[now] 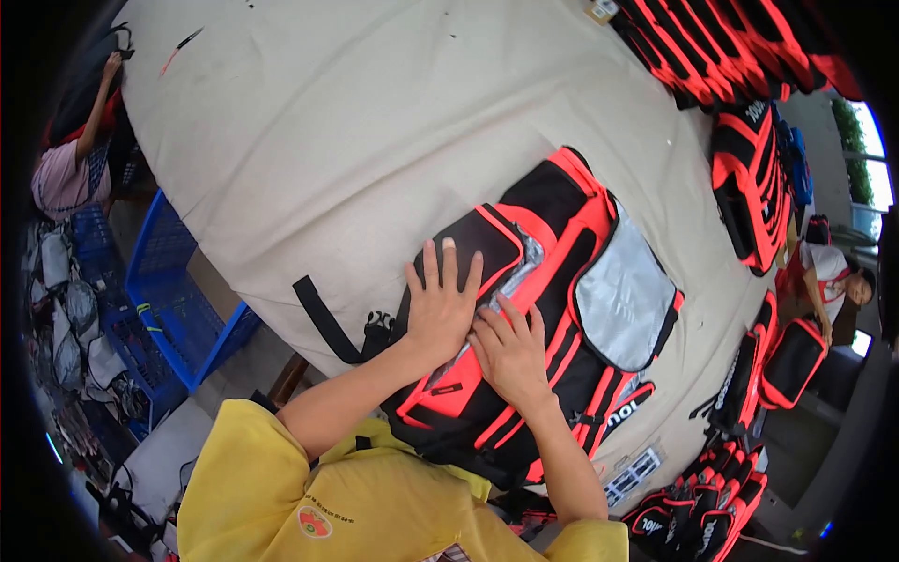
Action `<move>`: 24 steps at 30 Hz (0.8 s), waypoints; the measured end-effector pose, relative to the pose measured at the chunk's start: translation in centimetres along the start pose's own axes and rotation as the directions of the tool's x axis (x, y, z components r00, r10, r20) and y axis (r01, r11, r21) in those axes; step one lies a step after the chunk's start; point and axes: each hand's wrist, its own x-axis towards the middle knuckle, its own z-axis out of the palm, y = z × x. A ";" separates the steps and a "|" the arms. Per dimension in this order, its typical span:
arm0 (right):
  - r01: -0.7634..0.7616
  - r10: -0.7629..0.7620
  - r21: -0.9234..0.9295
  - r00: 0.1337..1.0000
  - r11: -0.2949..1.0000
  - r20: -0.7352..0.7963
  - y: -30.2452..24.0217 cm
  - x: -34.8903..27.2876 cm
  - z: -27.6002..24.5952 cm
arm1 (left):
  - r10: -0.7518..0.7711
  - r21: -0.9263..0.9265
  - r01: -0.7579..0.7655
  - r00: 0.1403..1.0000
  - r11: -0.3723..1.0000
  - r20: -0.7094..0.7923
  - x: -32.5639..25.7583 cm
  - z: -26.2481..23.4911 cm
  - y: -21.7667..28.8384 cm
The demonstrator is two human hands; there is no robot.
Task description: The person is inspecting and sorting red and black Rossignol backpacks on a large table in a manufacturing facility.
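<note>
Atop a silver-lined bag (573,272), left hand (438,304) and right hand (513,361) rest.

Black and red bags (560,323) on beige cloth (375,122)

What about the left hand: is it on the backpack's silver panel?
No, the left hand lies over the black panel of the black-and-coral backpack, apart from its silver panel.

Glare from window (877,175) (rim black)
</note>
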 end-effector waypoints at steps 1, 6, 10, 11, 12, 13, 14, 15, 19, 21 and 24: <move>0.013 -0.012 -0.020 1.000 1.000 0.015 0.1 0.2 0.2 | -0.013 0.008 0.013 1.000 1.000 -0.021 0.0 -0.6 -0.3; 0.042 -0.042 -0.004 0.998 0.999 0.036 0.6 -0.5 -0.5 | -0.381 -0.715 0.312 0.922 0.626 0.069 -2.4 -4.2 -6.0; 0.035 -0.036 0.013 0.999 0.999 0.017 -0.1 -0.3 -0.3 | -0.553 -0.899 0.286 0.713 -0.332 0.431 -5.0 -0.1 -10.6; 0.029 -0.029 0.001 0.999 1.000 0.028 -0.2 -0.4 -0.2 | -0.557 -0.900 0.290 0.710 -0.327 0.431 -5.1 0.3 -11.3; 0.020 -0.019 -0.014 0.999 1.000 0.042 -0.6 -0.5 -0.3 | -0.538 -0.885 0.306 0.707 -0.352 0.459 -5.0 -0.1 -11.7; 0.016 -0.015 -0.010 0.999 1.000 0.046 -1.0 -0.5 -0.4 | -0.517 -0.868 0.323 0.704 -0.377 0.487 -5.0 -0.4 -11.8; 0.035 -0.034 -0.010 0.998 0.999 0.059 -1.5 -0.4 -0.4 | -0.529 -0.874 0.393 0.697 -0.284 0.485 -5.4 -0.9 -11.9; 0.052 -0.051 -0.017 0.996 0.998 0.074 -2.0 -0.3 -0.6 | -0.523 -0.871 0.398 0.696 -0.288 0.492 -4.8 -1.5 -11.5; 0.142 -0.144 0.032 0.988 0.989 0.056 -2.6 0.1 0.5 | -0.596 -0.947 0.319 0.754 -0.036 0.276 -3.8 -4.0 -11.4; 0.151 -0.158 0.068 0.981 0.986 0.116 -1.3 -0.9 0.6 | -0.512 -0.667 0.391 0.859 0.634 0.017 -5.1 -9.3 -11.8; 0.057 -0.054 0.071 0.997 0.996 -0.050 2.9 -4.7 -0.6 | -0.641 -0.727 0.341 0.747 0.597 -0.176 -8.6 -14.8 -13.2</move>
